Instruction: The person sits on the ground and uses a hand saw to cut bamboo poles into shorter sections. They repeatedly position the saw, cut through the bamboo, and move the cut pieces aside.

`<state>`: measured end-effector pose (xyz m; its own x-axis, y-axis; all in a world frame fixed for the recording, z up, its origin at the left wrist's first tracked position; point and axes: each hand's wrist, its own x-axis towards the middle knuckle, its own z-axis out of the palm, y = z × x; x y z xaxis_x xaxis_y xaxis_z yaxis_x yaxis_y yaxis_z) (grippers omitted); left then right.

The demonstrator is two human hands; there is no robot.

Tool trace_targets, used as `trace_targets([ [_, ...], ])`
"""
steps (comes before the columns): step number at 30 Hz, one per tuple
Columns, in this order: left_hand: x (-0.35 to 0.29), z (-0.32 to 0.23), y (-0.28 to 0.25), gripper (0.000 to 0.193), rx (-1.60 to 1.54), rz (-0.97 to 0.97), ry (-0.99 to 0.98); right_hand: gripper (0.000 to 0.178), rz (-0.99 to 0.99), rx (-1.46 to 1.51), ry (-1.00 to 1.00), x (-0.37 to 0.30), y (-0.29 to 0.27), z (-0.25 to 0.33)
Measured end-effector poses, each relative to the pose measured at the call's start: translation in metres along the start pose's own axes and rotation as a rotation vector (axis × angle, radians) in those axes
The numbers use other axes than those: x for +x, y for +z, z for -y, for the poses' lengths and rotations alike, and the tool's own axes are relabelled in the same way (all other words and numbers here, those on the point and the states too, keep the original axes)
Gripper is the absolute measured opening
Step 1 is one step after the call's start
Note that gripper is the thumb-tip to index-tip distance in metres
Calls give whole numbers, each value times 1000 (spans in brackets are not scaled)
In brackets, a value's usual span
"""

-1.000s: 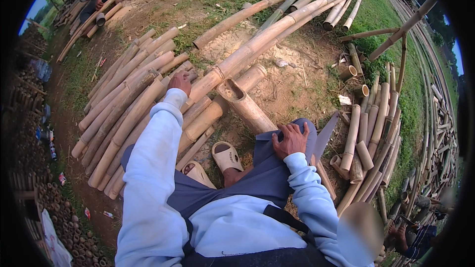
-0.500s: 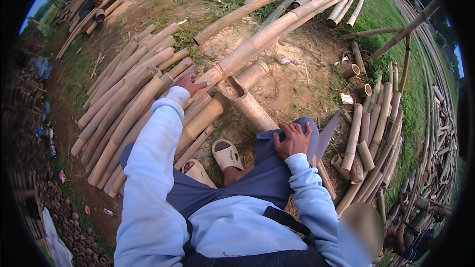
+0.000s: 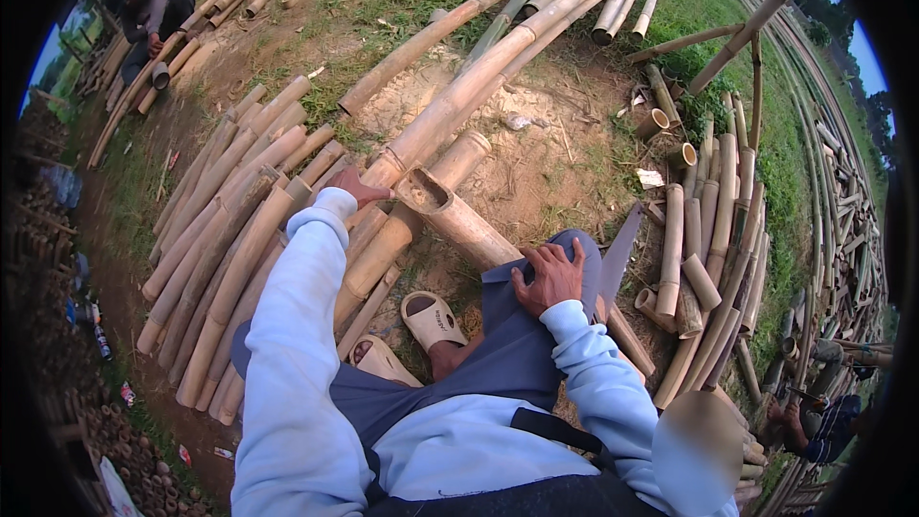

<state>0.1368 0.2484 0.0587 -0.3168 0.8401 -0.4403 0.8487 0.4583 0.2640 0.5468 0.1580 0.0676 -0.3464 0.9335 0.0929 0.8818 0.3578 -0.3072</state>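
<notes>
I sit on the ground in pale blue sleeves and dark trousers. My left hand (image 3: 357, 189) reaches forward and rests on a long bamboo pole (image 3: 479, 81) that runs away to the upper right. My right hand (image 3: 550, 278) lies flat on my right knee, fingers spread, holding nothing. A short thick bamboo section (image 3: 459, 220) with a cut open end lies between my hands. A flat metal blade (image 3: 619, 251) lies just right of my right knee. Beige sandals (image 3: 431, 321) are on my feet.
A stack of cut bamboo lengths (image 3: 230, 230) lies to my left, short pieces (image 3: 699, 249) to my right. More long poles (image 3: 613, 0) lie on grass beyond. One person crouches at the far upper left (image 3: 153, 10), another sits at the lower right (image 3: 823, 421).
My left hand has slid a little further forward along the long pole. The right hand stays on my knee.
</notes>
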Motion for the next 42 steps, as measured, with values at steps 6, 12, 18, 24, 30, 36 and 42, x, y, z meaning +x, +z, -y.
trace_targets([
  [6,7,6,9,112,0,11,4,44,7,4,7,0,2,-2],
  [12,16,12,11,109,-44,67,-23,43,-2,-10,-6,2,3,-2],
  [18,13,12,11,105,-87,62,42,42,-2,-16,6,0,2,0],
  [24,-1,8,12,90,-113,-39,84,42,5,-33,9,0,4,0],
  [30,-39,-20,-12,81,-60,-55,102,42,50,-75,41,0,2,3],
  [36,-68,-39,-38,72,49,-54,52,40,62,-79,35,-5,2,-1],
  [42,-110,-14,-54,70,47,-128,90,39,51,-106,26,-7,-3,-2],
])
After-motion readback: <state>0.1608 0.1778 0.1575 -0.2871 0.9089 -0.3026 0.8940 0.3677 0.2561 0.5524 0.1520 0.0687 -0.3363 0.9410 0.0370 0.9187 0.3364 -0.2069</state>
